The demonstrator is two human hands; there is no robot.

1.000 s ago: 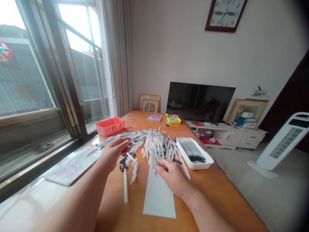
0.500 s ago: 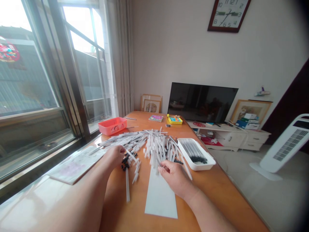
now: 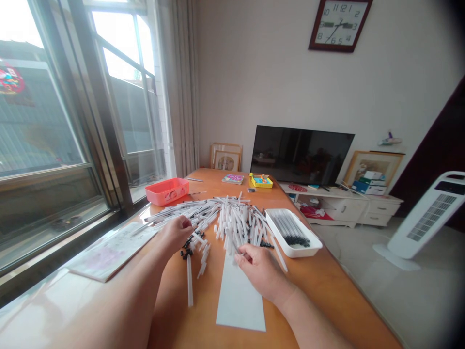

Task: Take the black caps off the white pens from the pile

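Observation:
A heap of white pen barrels lies across the orange table, with small black caps scattered at its near left edge. My left hand is curled closed at the left side of the heap, beside the black caps; what it pinches is hidden. My right hand rests at the heap's near edge, fingers bent and pinching at a white barrel. A white sheet of paper lies under and in front of my right hand. One loose barrel lies apart, near my left forearm.
A white tray of assembled black-tipped pens sits right of the heap. A pink tray stands at the back left by the window. A printed sheet lies at left. Small colourful boxes, a television and a white fan lie beyond.
My left hand came down from above the heap and closed at its left edge by the black caps. My right hand stayed at the near edge, its fingers shifting slightly.

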